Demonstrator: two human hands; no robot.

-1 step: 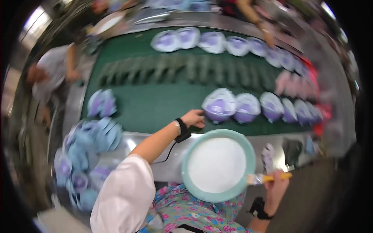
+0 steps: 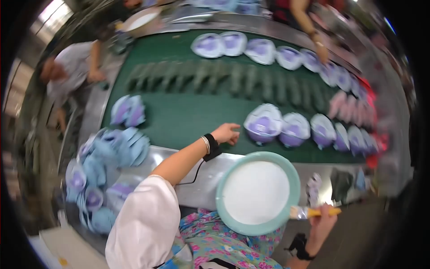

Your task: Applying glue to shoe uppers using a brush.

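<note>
Head view: the green belt (image 2: 192,119) runs across the middle and serves as the landmark. The left hand (image 2: 226,133) rests on the belt's near edge, fingers loosely curled and holding nothing, just beside the nearest shoe part (image 2: 263,123), a white and purple piece at the head of a row running right along the belt. Below the belt, over the metal ledge (image 2: 201,172), sits a round teal bowl (image 2: 257,193) filled with white glue. Right of the bowl, the right hand (image 2: 323,219) grips a yellow-handled brush (image 2: 313,212), bristles touching the bowl's rim. Left of the belt lies a heap of blue and purple parts (image 2: 103,170).
</note>
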